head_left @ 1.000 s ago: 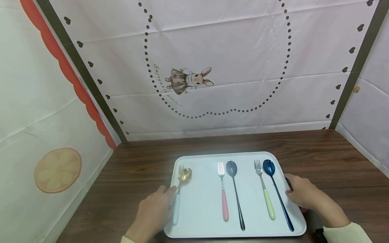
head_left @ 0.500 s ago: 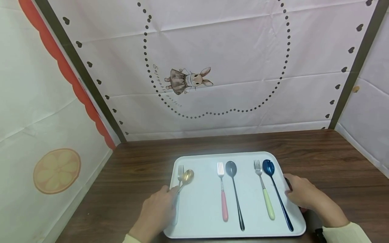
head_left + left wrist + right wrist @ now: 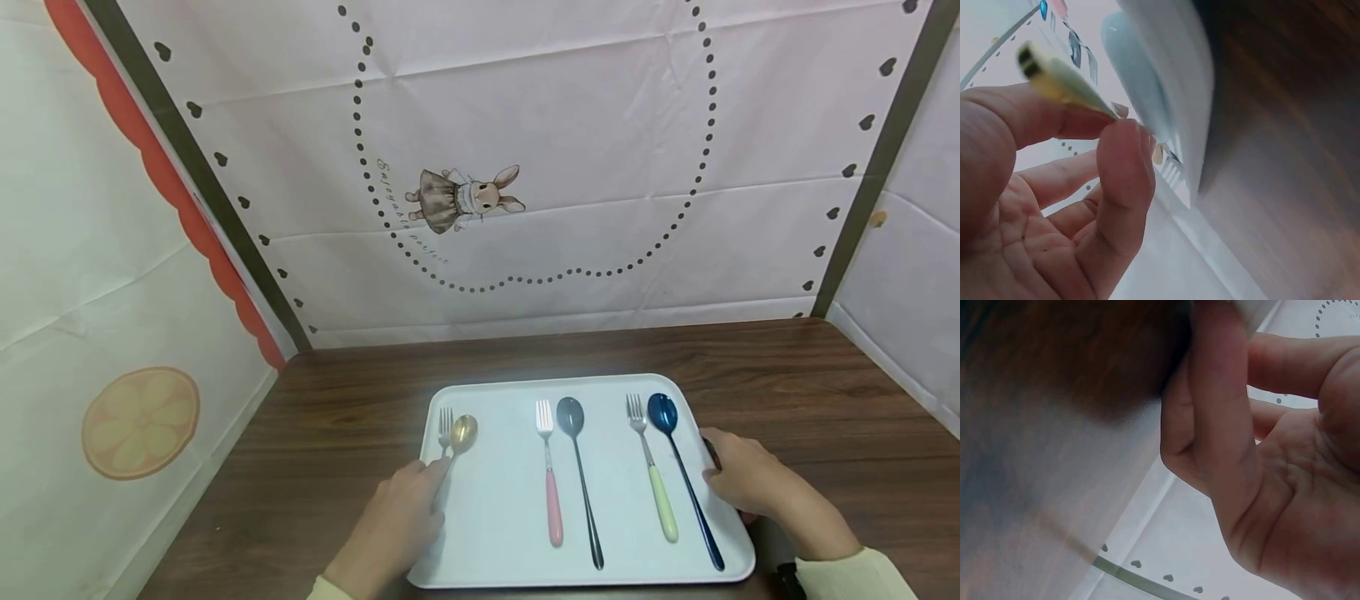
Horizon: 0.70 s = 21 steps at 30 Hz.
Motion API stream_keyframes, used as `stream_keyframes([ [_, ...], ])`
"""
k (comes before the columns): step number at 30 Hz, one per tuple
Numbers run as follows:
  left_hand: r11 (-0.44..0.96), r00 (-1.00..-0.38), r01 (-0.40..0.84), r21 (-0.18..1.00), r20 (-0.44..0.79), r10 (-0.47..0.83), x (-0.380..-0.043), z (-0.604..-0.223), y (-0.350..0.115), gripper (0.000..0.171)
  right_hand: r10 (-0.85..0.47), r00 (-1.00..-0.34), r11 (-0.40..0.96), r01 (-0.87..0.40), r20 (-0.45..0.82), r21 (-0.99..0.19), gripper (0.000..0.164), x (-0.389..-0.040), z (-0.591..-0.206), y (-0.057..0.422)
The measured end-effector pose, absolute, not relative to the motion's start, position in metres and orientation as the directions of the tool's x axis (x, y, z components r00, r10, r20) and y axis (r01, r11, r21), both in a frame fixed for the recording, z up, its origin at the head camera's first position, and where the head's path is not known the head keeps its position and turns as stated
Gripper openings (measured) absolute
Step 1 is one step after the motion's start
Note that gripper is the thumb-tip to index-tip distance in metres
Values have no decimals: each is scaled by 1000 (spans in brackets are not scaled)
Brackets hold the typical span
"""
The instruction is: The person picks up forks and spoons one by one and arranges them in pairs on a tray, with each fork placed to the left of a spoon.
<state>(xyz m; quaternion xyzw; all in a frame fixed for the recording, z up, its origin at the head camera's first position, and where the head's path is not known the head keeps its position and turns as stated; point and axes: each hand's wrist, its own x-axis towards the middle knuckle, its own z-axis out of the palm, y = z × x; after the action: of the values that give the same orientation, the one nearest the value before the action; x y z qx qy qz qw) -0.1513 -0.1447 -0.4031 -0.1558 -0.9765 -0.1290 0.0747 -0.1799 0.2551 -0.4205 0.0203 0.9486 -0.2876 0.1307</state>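
Note:
My left hand [image 3: 397,517] pinches the handle of a gold spoon [image 3: 464,432] between thumb and fingers over the tray's left side. In the left wrist view the spoon's handle end [image 3: 1063,81] sticks up past the thumb. Just left of the spoon lies a fork [image 3: 445,425], its pale blue handle [image 3: 1138,69] hidden by the hand in the head view. My right hand [image 3: 750,475] grips the right rim of the white tray [image 3: 502,508], fingers curled at its edge.
Mid-tray lie a pink-handled fork [image 3: 553,504] and a dark grey spoon [image 3: 570,417]. A green-handled fork [image 3: 662,504] and a blue spoon [image 3: 663,412] lie towards the right rim. Beneath is a brown wooden table [image 3: 360,400], bordered by printed cloth walls [image 3: 600,167].
The left hand has shifted slightly right with the gold spoon, whose bowl has moved off the blue-handled fork to its right. The right hand and tray stay nearly still.

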Motion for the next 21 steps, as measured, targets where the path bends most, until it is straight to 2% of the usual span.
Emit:
stream_keyframes([
  [11,899,-924,349,264,254,285,-153,-401,-134,29,-28,-964,831,124,-264,-543,57,-180,-420,255],
  [17,897,-929,334,289,259,263,-153,-400,-125,30,-31,-965,830,121,-261,-545,57,-179,-420,254],
  [21,898,-952,288,334,205,229,-152,-402,-121,40,-30,-965,828,123,-261,-547,57,-179,-419,254],
])
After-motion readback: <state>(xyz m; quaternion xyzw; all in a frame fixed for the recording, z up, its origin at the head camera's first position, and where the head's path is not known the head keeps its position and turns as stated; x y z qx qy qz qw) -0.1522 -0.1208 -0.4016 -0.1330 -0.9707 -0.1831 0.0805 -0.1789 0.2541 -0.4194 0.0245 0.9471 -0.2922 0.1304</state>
